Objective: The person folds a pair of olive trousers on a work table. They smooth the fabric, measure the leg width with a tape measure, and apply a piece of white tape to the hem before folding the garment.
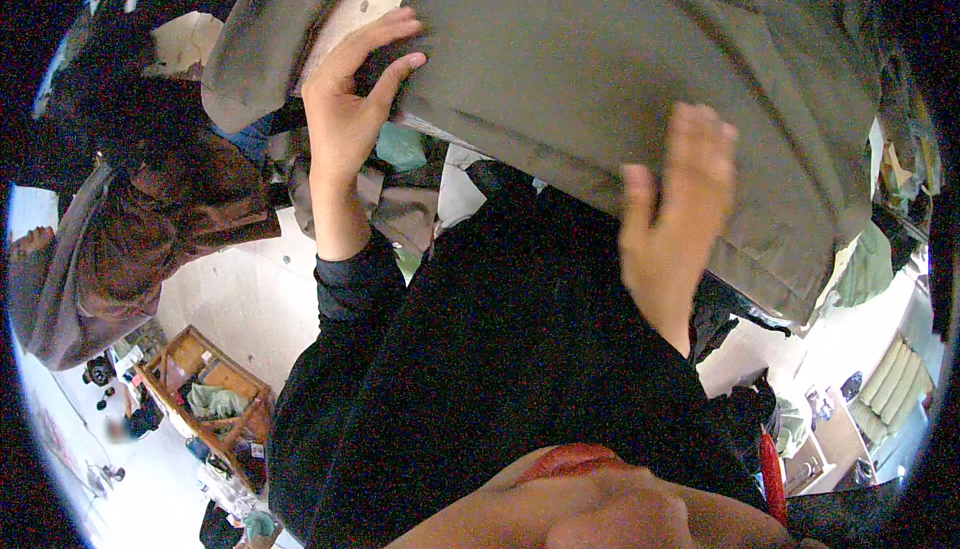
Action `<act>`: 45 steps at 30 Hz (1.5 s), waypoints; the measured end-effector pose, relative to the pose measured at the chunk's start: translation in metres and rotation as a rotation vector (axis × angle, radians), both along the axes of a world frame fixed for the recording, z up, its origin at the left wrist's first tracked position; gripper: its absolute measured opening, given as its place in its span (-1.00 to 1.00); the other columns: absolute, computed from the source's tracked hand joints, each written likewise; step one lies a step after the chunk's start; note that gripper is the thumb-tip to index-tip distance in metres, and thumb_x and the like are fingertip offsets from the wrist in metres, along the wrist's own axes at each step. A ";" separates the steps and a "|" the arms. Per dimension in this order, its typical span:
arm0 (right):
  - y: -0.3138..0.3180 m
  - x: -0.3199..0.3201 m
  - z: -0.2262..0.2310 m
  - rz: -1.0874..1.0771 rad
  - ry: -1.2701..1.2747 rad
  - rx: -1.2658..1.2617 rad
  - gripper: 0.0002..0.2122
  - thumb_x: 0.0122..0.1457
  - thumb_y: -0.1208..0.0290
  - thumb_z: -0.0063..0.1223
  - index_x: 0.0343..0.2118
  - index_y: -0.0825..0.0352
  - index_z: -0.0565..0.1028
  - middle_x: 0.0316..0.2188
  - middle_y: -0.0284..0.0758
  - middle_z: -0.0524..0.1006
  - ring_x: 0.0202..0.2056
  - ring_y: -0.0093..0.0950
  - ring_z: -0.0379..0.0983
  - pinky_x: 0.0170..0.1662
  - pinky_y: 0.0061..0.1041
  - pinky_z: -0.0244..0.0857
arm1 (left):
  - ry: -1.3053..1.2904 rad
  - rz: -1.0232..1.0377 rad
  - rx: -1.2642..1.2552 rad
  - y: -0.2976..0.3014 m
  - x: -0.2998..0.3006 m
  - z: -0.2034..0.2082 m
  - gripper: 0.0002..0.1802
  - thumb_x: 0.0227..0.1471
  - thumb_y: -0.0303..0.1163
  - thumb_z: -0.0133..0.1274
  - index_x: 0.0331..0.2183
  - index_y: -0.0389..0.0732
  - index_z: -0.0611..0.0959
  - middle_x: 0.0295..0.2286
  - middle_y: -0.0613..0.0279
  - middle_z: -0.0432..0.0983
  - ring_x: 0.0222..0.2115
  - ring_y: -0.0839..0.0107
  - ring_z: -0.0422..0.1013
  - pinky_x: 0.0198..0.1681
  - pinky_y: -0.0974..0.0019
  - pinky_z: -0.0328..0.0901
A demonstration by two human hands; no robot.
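Observation:
A large piece of grey-brown cloth is spread before me, with soft folds toward its right side. My left hand is at the cloth's left edge, thumb and fingers apart, the fingertips at or just over the fabric. Over the right part of the cloth, my right hand lies flat with fingers stretched out, slightly blurred. Whether its palm presses on the fabric is hard to tell. Neither hand holds anything.
Dark brown cloth hangs in a heap at the left. Below it stands a wooden crate with pale material inside. A pale green cloth shows at the right, and a red pointed object sits at the lower right.

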State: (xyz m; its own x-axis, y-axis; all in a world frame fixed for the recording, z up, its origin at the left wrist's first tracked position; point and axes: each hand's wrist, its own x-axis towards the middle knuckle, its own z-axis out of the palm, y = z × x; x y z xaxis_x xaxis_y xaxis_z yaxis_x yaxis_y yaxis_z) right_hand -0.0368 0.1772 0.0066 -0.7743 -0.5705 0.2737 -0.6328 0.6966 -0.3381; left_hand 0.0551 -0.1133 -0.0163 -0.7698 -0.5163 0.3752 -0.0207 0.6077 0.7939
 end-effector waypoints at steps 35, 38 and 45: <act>0.246 -0.119 -0.026 -0.752 -0.056 -0.800 -0.58 0.23 0.28 0.18 0.02 0.50 0.42 -0.14 -0.14 0.58 -0.15 -0.39 0.48 -0.06 -0.43 0.36 | 0.239 -0.056 0.670 -0.017 -0.036 -0.004 -0.63 0.19 -0.50 0.10 -0.01 -0.20 0.38 -0.20 0.18 0.59 -0.28 0.58 0.47 -0.39 0.59 0.29; 0.244 -0.126 -0.026 -0.754 -0.087 -0.792 -0.58 0.23 0.28 0.19 0.01 0.50 0.42 -0.14 -0.14 0.58 -0.15 -0.37 0.48 -0.06 -0.42 0.36 | 0.300 -0.007 0.774 -0.018 -0.045 -0.004 -0.52 0.11 -0.57 0.16 0.01 -0.13 0.33 -0.22 0.09 0.62 -0.37 0.58 0.51 -0.61 0.59 0.23; 0.230 -0.120 -0.023 -0.865 -0.129 -0.866 -0.57 0.19 0.30 0.23 0.02 0.48 0.43 -0.13 -0.13 0.58 -0.16 -0.36 0.50 -0.12 -0.41 0.41 | 0.291 0.012 0.719 -0.017 -0.044 -0.005 -0.51 0.10 -0.57 0.17 0.01 -0.13 0.33 -0.27 0.06 0.64 -0.46 0.63 0.49 -0.68 0.63 0.14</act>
State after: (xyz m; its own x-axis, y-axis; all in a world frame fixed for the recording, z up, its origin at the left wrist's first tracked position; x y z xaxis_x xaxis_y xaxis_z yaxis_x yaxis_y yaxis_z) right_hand -0.1566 0.4073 -0.0168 -0.8564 0.4759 0.2002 -0.0020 0.3847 -0.9231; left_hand 0.0115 -0.1304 -0.0209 -0.6845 -0.7172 0.1310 0.2453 -0.0574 0.9677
